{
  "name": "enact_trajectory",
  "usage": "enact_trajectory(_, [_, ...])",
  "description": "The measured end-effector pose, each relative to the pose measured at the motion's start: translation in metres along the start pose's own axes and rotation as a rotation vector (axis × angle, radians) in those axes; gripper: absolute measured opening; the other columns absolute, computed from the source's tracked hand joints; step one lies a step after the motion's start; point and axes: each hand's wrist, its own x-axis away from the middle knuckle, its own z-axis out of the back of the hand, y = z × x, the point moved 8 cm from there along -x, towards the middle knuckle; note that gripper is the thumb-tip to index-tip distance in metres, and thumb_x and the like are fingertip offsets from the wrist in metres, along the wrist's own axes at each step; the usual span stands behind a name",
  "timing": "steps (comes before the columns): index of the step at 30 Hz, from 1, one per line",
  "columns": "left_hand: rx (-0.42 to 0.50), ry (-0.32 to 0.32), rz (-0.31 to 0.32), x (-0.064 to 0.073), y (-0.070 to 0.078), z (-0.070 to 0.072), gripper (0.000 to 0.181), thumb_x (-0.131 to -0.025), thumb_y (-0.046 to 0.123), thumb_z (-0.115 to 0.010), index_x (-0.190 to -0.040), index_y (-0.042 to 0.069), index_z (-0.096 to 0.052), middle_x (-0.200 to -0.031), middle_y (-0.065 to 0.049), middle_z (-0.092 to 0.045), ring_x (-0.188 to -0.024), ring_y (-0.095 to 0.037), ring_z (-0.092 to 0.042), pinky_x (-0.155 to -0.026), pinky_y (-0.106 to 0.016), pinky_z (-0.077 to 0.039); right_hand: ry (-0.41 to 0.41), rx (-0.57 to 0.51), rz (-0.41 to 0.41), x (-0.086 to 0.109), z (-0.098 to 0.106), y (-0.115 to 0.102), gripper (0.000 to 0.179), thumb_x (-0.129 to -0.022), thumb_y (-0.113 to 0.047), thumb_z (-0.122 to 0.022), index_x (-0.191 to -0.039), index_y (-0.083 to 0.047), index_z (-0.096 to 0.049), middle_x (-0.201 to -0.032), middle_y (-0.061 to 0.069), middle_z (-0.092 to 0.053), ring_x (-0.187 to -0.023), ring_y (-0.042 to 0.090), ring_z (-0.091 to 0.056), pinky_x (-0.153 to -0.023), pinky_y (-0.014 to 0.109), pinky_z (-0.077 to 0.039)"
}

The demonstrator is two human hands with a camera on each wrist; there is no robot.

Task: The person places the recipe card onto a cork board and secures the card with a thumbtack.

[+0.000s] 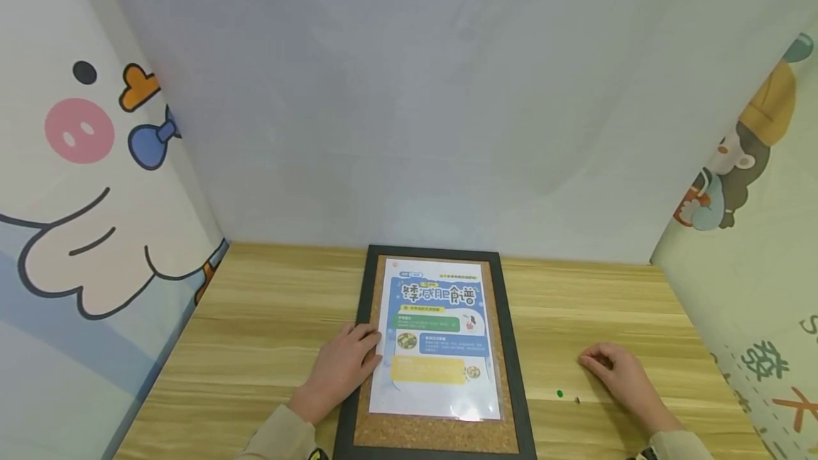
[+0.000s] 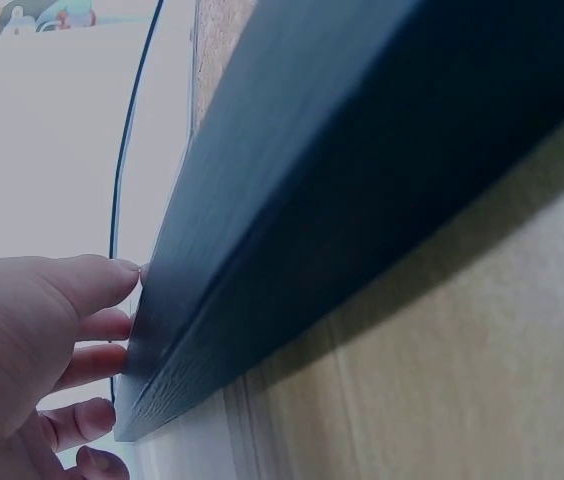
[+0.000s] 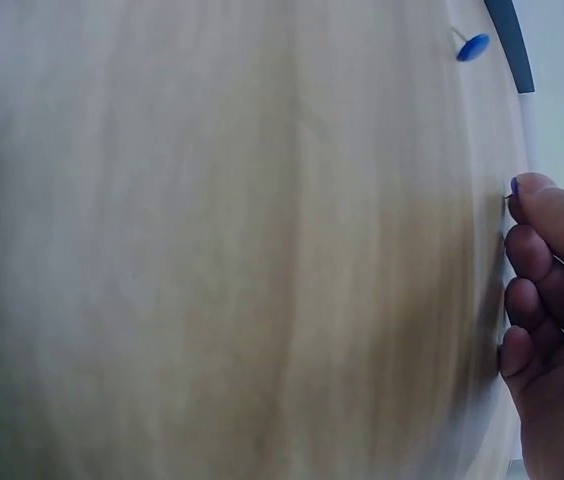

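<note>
A cork board point(image 1: 434, 433) in a black frame point(image 1: 515, 346) lies on the table with a printed sheet point(image 1: 441, 396) on it. My left hand point(image 1: 341, 368) rests across the frame's left side, its fingertips at the sheet's left edge. The left wrist view shows the frame point(image 2: 262, 190) close beside that hand point(image 2: 22, 350). Right of the board, my right hand point(image 1: 620, 375) is low over the table. Its thumb and forefinger pinch a small thumbtack point(image 3: 513, 187), mostly covered by the fingers. Near this hand lie a green thumbtack point(image 1: 559, 393) and another small tack point(image 1: 578, 400).
The wood-grain table point(image 1: 268, 304) extends on both sides of the board. A plain grey cloth point(image 1: 409, 105) hangs behind it. Cartoon-printed cloths stand at the left point(image 1: 77, 233) and right point(image 1: 754, 261).
</note>
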Motion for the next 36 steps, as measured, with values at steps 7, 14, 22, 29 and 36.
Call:
enact_trajectory(7, [-0.007,0.017,-0.011,0.0,0.0,-0.002,0.034,-0.087,0.033,-0.066,-0.116,0.015,-0.067,-0.12,-0.001,-0.059,-0.104,-0.021,-0.052,-0.078,-0.038,-0.049,-0.01,0.007,-0.005,-0.002,-0.001,0.001,0.01,-0.088,-0.029,-0.065,-0.088,-0.02,-0.07,-0.089,-0.006,-0.066,-0.08,0.007,-0.056,-0.07,0.027,-0.046])
enact_trajectory(14, [-0.012,0.018,-0.016,0.001,0.0,-0.002,0.035,-0.087,0.034,-0.066,-0.116,0.015,-0.067,-0.12,-0.001,-0.059,-0.104,-0.021,-0.053,-0.078,-0.038,-0.05,-0.043,-0.032,-0.011,-0.005,-0.001,-0.005,0.013,-0.088,-0.032,-0.065,-0.088,-0.019,-0.07,-0.088,-0.005,-0.066,-0.076,0.004,-0.055,-0.066,0.025,-0.044])
enact_trajectory(22, [-0.016,0.012,-0.021,0.001,0.001,0.0,0.035,-0.087,0.032,-0.065,-0.118,0.015,-0.066,-0.121,-0.001,-0.058,-0.102,-0.021,-0.052,-0.076,-0.037,-0.05,-0.065,-0.058,-0.009,-0.01,-0.002,-0.011,0.015,-0.089,-0.029,-0.064,-0.091,-0.015,-0.069,-0.085,-0.004,-0.064,-0.071,0.003,-0.05,-0.062,0.024,-0.042])
enact_trajectory(29, [-0.022,0.023,-0.056,0.0,0.002,0.002,0.034,-0.088,0.031,-0.066,-0.118,0.015,-0.066,-0.121,-0.002,-0.058,-0.101,-0.022,-0.052,-0.075,-0.036,-0.05,-0.069,-0.053,0.033,-0.019,-0.003,-0.019,0.013,-0.09,-0.026,-0.064,-0.091,-0.014,-0.069,-0.08,-0.006,-0.061,-0.067,0.004,-0.048,-0.059,0.024,-0.041])
enact_trajectory(36, [-0.014,-0.021,-0.03,-0.001,0.001,0.001,0.037,-0.087,0.032,-0.066,-0.12,0.015,-0.065,-0.125,-0.003,-0.058,-0.107,-0.026,-0.052,-0.086,-0.044,-0.045,-0.07,-0.049,0.085,-0.029,0.001,-0.034,0.012,-0.091,-0.026,-0.062,-0.091,-0.016,-0.068,-0.083,-0.007,-0.061,-0.07,0.005,-0.048,-0.061,0.025,-0.04])
